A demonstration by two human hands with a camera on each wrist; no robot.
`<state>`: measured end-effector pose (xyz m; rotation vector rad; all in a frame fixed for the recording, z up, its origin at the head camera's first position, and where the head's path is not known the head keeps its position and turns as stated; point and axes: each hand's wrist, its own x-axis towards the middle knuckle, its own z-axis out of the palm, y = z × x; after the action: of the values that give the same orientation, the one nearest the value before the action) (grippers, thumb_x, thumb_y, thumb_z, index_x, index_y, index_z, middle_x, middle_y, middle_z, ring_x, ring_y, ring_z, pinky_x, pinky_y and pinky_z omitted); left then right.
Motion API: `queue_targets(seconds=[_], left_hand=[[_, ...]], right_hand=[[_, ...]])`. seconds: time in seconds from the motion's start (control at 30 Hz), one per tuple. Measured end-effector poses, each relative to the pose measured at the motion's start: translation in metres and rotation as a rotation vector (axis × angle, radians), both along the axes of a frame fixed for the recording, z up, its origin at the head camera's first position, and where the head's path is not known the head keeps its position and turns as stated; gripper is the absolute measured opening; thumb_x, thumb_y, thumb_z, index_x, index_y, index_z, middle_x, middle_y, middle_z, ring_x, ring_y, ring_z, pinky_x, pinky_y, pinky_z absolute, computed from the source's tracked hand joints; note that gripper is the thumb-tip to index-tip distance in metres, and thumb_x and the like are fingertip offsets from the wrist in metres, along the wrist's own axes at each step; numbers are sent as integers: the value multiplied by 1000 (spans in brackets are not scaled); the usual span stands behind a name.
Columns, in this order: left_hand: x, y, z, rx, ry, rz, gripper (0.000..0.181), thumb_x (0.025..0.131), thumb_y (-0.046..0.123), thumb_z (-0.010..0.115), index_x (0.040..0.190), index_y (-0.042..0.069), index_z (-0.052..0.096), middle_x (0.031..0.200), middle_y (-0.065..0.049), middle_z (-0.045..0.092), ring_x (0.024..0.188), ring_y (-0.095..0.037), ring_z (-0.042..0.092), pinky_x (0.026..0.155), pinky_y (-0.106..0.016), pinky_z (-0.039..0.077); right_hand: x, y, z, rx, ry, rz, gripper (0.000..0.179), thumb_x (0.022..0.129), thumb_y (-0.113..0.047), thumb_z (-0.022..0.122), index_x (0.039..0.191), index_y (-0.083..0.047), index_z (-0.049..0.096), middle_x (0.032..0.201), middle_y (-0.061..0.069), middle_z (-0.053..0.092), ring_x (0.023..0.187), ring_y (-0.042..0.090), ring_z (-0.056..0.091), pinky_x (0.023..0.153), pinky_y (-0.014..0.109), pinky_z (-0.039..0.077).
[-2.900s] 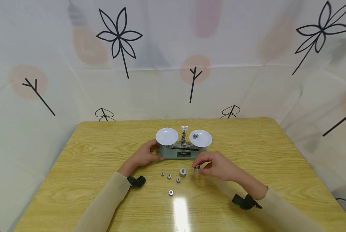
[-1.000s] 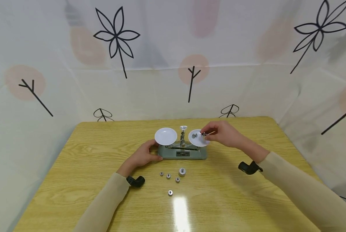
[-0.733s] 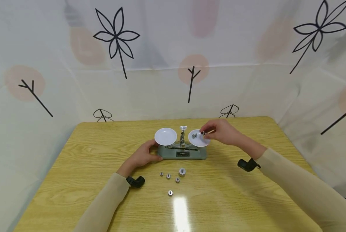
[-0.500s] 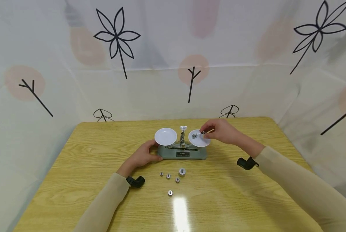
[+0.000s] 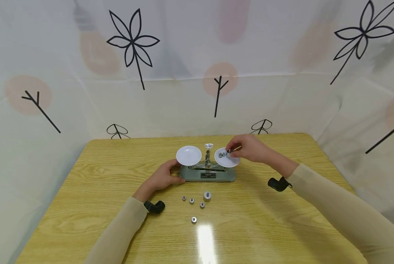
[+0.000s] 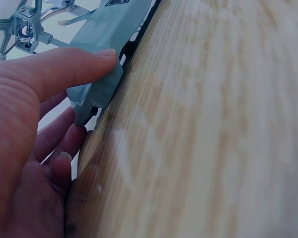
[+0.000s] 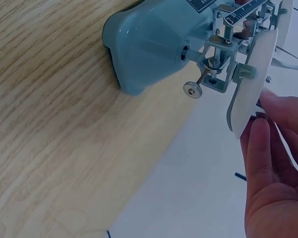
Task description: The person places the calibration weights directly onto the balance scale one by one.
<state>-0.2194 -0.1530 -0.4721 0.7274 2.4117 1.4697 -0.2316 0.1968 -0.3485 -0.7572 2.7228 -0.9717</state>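
A balance scale with a grey-green base [image 5: 192,174] stands on the table, carrying a white left pan [image 5: 188,156] and a white right pan [image 5: 226,162]. My left hand [image 5: 162,177] grips the base's left end; in the left wrist view the thumb [image 6: 84,64] lies on its front, with other fingers behind the end. Over the right pan, my right hand [image 5: 251,149] pinches a metal weight [image 5: 229,152] between thumb and fingertips, close to two smaller weights [image 5: 220,155] sitting in that pan. The right wrist view mostly hides the pinched weight behind the fingers and pan.
In front of the scale several metal weights stand on the wooden table [image 5: 117,220]: a larger weight [image 5: 207,196], some small ones such as a weight [image 5: 192,201], and one nearer weight [image 5: 194,219]. A patterned cloth [image 5: 170,106] hangs behind the table.
My right hand has carried the weight from the tabletop up to the right pan, then shifted it slightly left toward the two small weights. The left hand keeps its grip on the base.
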Motion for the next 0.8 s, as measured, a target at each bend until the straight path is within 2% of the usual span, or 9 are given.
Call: queue_targets(seconds=[0.27,0.8], left_hand=[[-1,0,-1,5,5,-1,60,80,7,83,134,6,57,129,-9,58,123,-27,51,104,-47,40],[1,0,2,-14,7,0,60,81,7,83,135,6,56,131,-9,57,124,-26,51,104,-46,41]], right_hand=[[0,0,0,-6,15,3,18,86,-2,77,103,-5,74,102,5,70,95,24,66,78,40,56],[0,-1,2,-19,17,-4,19,86,0,76,104,-6,74,103,4,70,97,24,65,84,44,55]])
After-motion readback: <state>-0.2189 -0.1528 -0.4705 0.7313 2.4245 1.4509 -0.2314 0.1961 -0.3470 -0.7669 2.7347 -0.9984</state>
